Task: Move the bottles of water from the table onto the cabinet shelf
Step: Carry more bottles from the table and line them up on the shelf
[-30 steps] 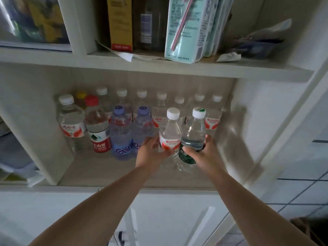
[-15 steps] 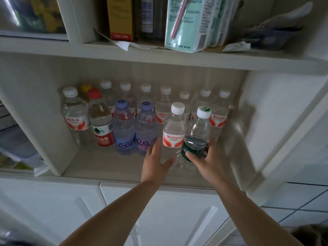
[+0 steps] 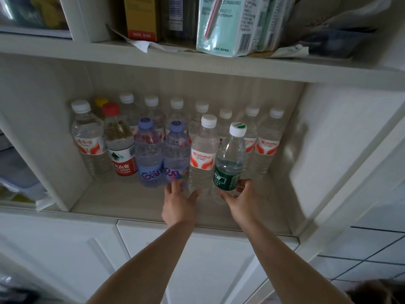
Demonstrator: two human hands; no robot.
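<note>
The open cabinet shelf [image 3: 122, 202] holds several water bottles in two rows. At the front row's right end stands a white-capped Wahaha bottle [image 3: 202, 154] with a red and white label. My left hand [image 3: 178, 202] holds it low at the base, fingers on its left and thumb in front. Right beside it is a green-labelled bottle [image 3: 229, 159], which leans to the right. My right hand [image 3: 241, 198] grips its base, thumb on the left and fingers on the right.
Two purple-capped bottles [image 3: 151, 159] and a red-capped bottle [image 3: 119, 145] fill the front row to the left. The shelf above [image 3: 153, 64] carries boxes and a mint carton pack [image 3: 225, 25]. White cabinet doors [image 3: 65, 255] lie below, tiled floor at the right.
Both hands have slid down from the labels to the bottles' bases. The two bottles now sit level with the front row.
</note>
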